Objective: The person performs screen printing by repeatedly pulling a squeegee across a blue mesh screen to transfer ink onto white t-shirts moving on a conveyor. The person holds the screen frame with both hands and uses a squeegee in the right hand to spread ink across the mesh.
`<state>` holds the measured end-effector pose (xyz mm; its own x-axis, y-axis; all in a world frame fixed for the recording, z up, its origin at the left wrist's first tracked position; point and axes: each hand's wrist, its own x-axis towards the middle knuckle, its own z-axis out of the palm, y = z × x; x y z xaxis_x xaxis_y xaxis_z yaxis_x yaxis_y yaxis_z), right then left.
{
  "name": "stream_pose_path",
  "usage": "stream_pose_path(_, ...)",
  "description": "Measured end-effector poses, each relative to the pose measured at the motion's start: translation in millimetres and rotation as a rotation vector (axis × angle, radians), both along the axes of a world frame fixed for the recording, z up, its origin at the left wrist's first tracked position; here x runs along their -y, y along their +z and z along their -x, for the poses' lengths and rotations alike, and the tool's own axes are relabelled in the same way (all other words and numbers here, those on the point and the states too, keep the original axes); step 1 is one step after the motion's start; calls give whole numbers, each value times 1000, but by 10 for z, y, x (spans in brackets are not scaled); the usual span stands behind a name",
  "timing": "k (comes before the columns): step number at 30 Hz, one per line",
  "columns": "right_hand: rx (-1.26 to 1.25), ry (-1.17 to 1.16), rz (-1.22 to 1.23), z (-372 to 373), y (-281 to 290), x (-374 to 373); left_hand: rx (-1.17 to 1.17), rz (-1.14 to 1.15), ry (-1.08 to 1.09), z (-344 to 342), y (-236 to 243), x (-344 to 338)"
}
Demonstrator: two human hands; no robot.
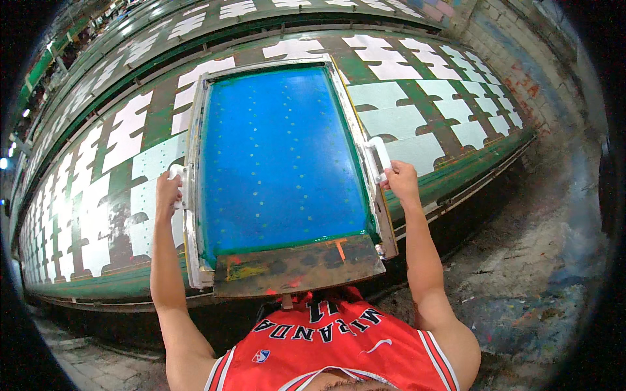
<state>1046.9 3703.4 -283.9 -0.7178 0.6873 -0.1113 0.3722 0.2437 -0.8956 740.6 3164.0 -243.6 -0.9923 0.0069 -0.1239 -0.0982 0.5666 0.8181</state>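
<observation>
Blue screen (280, 156) lies between my left hand (169, 193) and right hand (402, 180), both gripping its white handles (380, 155) (neither nearer); long axis points away.

downward fisheye view from the head

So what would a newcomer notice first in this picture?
A bright blue framed screen fills the center, left hand and right hand on its white side handles. A red jersey stands out at the lower edge. Pale pieces lie in rows on the long green table around the screen.
</observation>
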Motion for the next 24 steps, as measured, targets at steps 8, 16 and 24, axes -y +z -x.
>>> stream_pose_path(8, -13, -1, 12, 113, -7, -220, -53, -35, -2, 133, -112, -247)
stream_pose_path(16, -19, 30, -77, 200, -135, -1598, -43, 61, -86, 113, -101, -1481)
stream_pose_path(24, -26, 31, -145, 71, -307, -3565, 13, -23, 4, -416, -415, -3294)
